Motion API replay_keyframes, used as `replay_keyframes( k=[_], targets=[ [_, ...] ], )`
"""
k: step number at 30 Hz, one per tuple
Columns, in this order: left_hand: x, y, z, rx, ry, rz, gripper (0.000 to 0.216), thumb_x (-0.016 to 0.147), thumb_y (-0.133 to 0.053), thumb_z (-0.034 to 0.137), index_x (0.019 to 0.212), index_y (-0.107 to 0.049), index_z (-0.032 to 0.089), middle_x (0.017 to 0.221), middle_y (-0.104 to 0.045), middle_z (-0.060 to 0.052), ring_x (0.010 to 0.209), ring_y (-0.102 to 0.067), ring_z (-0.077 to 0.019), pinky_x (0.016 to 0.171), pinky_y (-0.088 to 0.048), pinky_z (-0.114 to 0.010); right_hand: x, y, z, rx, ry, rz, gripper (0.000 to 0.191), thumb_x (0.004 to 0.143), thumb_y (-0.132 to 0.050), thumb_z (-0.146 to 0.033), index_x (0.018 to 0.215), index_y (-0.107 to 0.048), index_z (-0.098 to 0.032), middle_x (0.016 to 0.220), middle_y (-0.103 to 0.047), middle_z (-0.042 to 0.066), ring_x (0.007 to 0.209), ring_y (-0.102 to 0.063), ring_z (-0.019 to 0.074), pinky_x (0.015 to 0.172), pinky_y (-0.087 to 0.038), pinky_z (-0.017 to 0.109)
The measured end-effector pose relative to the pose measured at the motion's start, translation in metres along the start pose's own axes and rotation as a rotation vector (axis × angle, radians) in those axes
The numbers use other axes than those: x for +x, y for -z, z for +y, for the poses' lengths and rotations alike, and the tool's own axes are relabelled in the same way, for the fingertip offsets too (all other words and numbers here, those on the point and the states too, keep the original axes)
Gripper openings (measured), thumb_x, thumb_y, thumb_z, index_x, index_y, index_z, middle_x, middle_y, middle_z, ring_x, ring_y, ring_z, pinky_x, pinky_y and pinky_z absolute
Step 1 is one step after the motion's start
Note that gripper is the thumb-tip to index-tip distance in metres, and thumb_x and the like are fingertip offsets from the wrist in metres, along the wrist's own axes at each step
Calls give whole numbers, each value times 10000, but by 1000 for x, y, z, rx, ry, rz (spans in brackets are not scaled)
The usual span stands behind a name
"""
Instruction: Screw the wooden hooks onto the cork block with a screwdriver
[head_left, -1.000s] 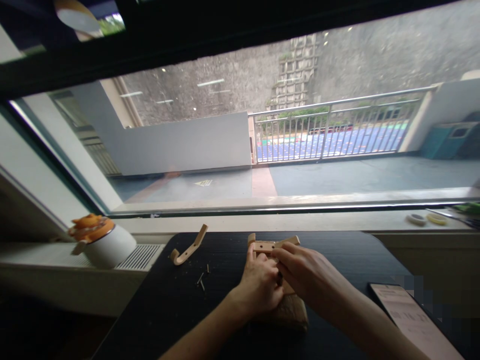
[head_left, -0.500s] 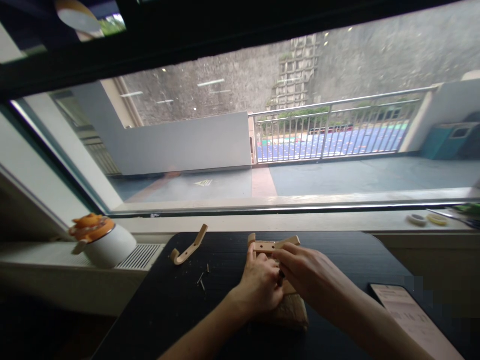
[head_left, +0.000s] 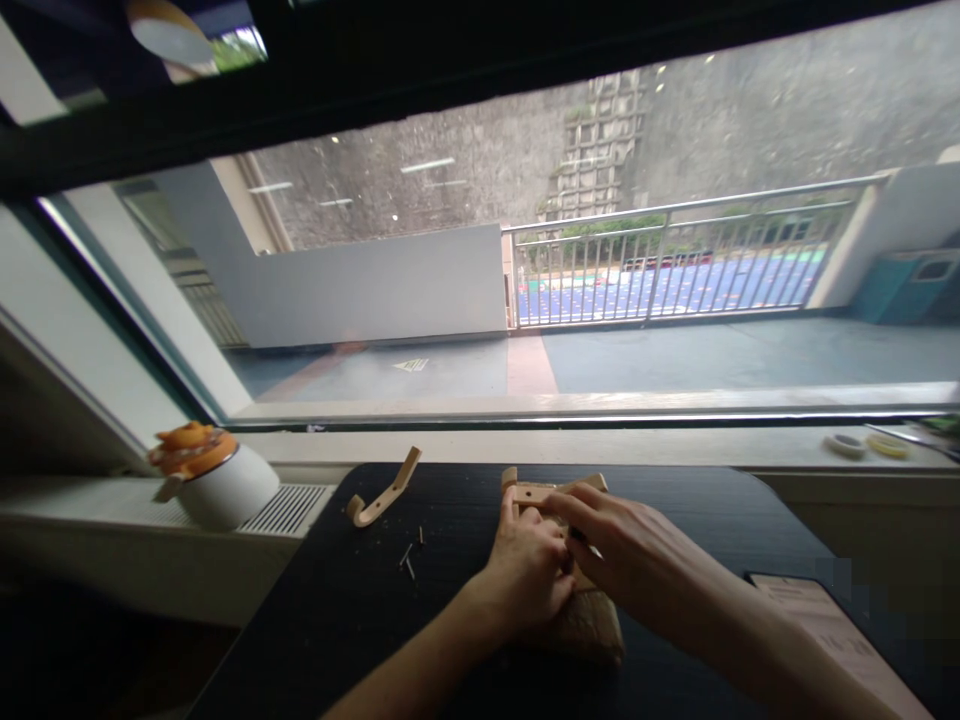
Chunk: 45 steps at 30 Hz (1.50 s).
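Observation:
My left hand (head_left: 529,565) lies over a rough wooden board (head_left: 596,622) on the black table. Its index finger presses the left part of a pale wooden hook (head_left: 531,495), which lies across the board's far end and has a screw hole showing. The other fingers are curled over the board. From the right, my right hand (head_left: 622,535) reaches over the same hook, fingertips on its middle and covering part of it. A small dark thing shows between the hands, too hidden to name. A second wooden hook (head_left: 386,497) with two holes lies to the left.
Several small screws (head_left: 407,560) lie on the table (head_left: 322,620) left of my hands. A phone (head_left: 817,625) rests at the right. Beyond are a white pot with an orange lid (head_left: 225,485), tape rolls (head_left: 846,445) on the sill and a large window.
My right hand's fingers have shifted slightly left along the hook, covering one of its holes. My left hand keeps its place on the hook and board. The view has shifted a little.

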<state>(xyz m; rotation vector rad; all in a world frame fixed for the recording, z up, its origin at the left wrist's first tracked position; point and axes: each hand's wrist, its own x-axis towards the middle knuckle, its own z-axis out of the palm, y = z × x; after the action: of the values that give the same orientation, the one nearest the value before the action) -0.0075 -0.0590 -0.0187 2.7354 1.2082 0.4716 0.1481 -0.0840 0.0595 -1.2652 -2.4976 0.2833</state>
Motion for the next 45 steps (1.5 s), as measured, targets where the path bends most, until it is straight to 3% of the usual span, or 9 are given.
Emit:
replay_keyframes(
  k=[4,8,12,15,19,26,34,45],
  targets=[
    [0,0,1,33,15,-14,181,821,-544,315,908,-674,225,938,-702,-35,1003,-574,-253,1108,-47,-586,-3,4,-1,37,34,-38,207,834,-474,-81,900,-630,-200,904,-655,27,748,-602,161,623,-388,260],
    [-1,4,1,12,-1,-24,267,790,-593,352,1025,-659,245,1034,-691,-50,1035,-559,-275,1102,-63,-603,-2,5,-3,27,30,-44,180,820,-473,-81,857,-618,-182,879,-649,39,707,-586,153,600,-382,258],
    [-2,6,0,16,-21,-37,284,790,-605,356,1051,-661,258,1053,-685,-53,1055,-546,-283,1090,-86,-617,-1,4,-3,-9,19,-39,202,812,-465,-75,895,-619,-177,897,-650,60,734,-607,163,612,-396,258],
    [-1,5,-1,33,-23,-60,230,791,-609,382,946,-691,233,990,-692,-48,1029,-554,-273,1095,-66,-611,0,2,3,-50,1,-2,259,837,-437,-66,983,-619,-179,917,-648,71,772,-623,170,629,-406,254],
    [-1,5,0,45,-14,-80,232,825,-575,411,865,-705,222,940,-694,-43,1023,-553,-273,1100,-20,-609,5,-4,9,-127,-23,16,244,857,-430,-77,973,-619,-178,856,-640,55,681,-611,162,568,-369,255],
    [-1,9,3,19,16,-73,292,826,-567,389,1046,-672,228,1032,-686,-73,1082,-538,-300,1092,-88,-613,7,0,6,-97,44,-5,226,852,-470,-98,982,-626,-197,875,-639,49,738,-613,159,590,-374,244],
    [0,7,2,28,-7,-45,254,820,-575,393,966,-688,220,979,-696,-61,1030,-563,-277,1101,-73,-595,5,4,1,-91,66,-94,188,784,-483,-35,805,-615,-167,853,-623,49,681,-570,149,583,-376,259],
    [-2,7,2,27,2,-55,283,828,-571,419,1013,-684,237,1050,-683,-65,1028,-556,-286,1086,-91,-624,10,5,-2,-181,19,-70,194,825,-499,-64,895,-646,-169,870,-630,77,726,-610,166,589,-404,243]
  ],
)
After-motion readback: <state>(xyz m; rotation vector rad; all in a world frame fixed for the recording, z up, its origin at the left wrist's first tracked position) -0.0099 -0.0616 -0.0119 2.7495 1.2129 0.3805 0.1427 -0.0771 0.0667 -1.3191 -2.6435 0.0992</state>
